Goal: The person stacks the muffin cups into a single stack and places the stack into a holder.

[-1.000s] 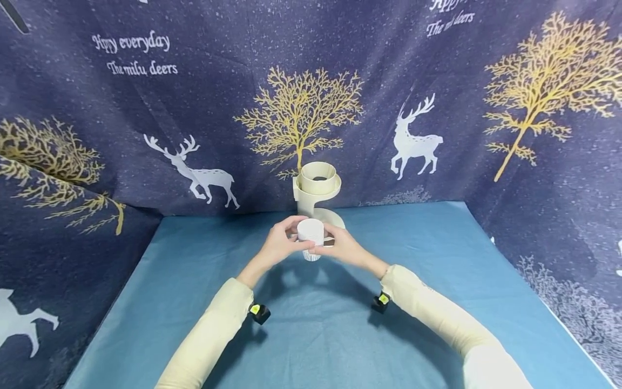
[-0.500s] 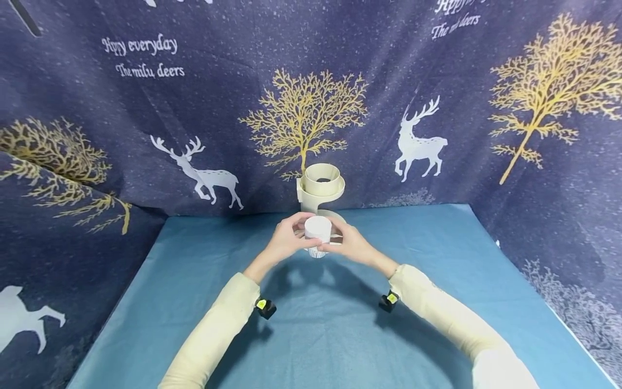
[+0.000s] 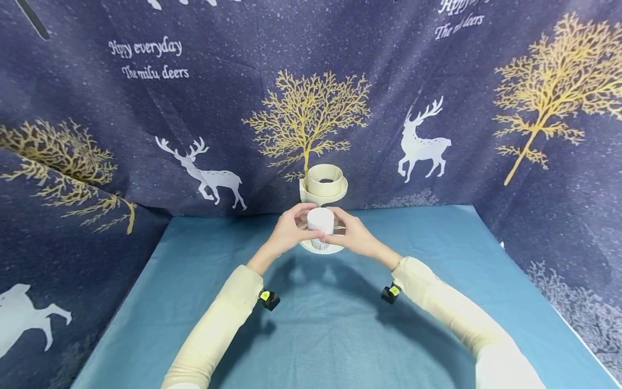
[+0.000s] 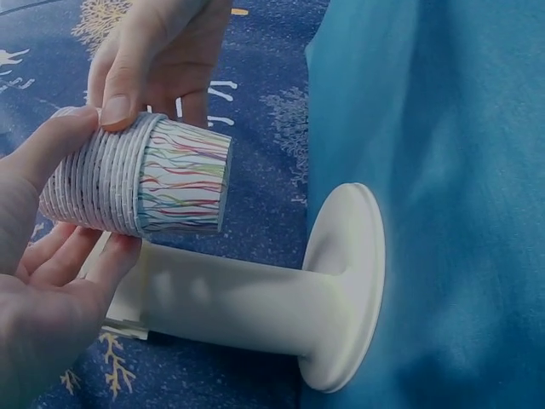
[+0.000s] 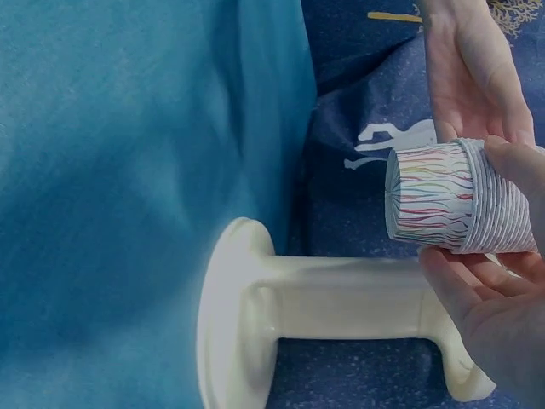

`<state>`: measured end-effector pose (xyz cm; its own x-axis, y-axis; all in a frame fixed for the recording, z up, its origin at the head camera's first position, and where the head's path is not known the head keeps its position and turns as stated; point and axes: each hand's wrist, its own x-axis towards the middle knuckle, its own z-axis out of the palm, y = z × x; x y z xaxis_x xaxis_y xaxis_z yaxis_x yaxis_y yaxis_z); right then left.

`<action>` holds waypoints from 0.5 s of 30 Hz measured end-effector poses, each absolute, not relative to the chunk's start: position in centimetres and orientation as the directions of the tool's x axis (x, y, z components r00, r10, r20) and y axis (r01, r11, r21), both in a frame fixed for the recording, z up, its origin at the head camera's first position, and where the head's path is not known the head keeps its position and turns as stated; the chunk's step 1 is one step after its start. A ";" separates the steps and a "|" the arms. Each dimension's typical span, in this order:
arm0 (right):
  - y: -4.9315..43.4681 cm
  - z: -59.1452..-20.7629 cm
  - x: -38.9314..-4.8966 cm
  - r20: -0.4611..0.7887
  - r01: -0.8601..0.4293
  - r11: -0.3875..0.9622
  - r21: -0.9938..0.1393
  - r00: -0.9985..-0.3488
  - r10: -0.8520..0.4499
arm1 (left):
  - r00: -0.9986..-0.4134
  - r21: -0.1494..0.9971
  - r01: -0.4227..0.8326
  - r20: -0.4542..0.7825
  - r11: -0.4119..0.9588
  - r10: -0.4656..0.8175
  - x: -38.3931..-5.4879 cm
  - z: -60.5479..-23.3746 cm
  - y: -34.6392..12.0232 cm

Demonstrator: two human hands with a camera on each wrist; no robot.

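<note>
A nested stack of white paper cups (image 3: 320,220) is held up between both hands. Coloured wavy lines show on the outermost cup's side in the left wrist view (image 4: 183,179). My left hand (image 3: 289,231) grips the stack from the left, its thumb across the near side. From the right, my right hand (image 3: 355,233) grips it likewise, the two thumb tips meeting at the front. Close behind stands a cream cup holder (image 3: 326,189), with a ring-shaped top above a column and round base; the hands and cups hide much of its column.
A blue cloth (image 3: 311,324) covers the table under the arms. Right behind the holder hangs a dark blue curtain (image 3: 214,108) printed with white deer and golden trees. Each sleeve carries a small black wrist camera (image 3: 269,298).
Both hands have lifted the paper cup stack slightly and brought it nearer the holder's ring, covering more of its column. The whole head view has also shifted a little.
</note>
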<state>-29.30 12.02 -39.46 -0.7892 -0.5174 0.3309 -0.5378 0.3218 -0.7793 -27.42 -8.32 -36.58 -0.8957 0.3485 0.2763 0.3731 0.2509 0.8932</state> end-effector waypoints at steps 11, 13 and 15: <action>11.9 -37.5 -29.3 0.315 -0.542 0.351 -0.763 -0.787 -0.530 | -0.922 0.907 0.326 0.241 0.269 0.303 -28.9 -36.7 -8.6; 11.9 -36.7 -28.8 0.313 -0.545 0.342 -0.766 -0.780 -0.541 | -0.922 0.901 0.334 0.252 0.275 0.293 -29.3 -37.0 -8.5; 11.9 -35.8 -28.4 0.314 -0.547 0.340 -0.765 -0.777 -0.545 | -0.919 0.896 0.348 0.268 0.275 0.289 -29.6 -37.0 -8.4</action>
<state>-28.38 11.85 -35.81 -0.7772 -0.5455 0.3138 -0.5472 0.3395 -0.7650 -29.63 -8.40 -37.05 -0.9191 0.2890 0.2680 0.3478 0.2749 0.8964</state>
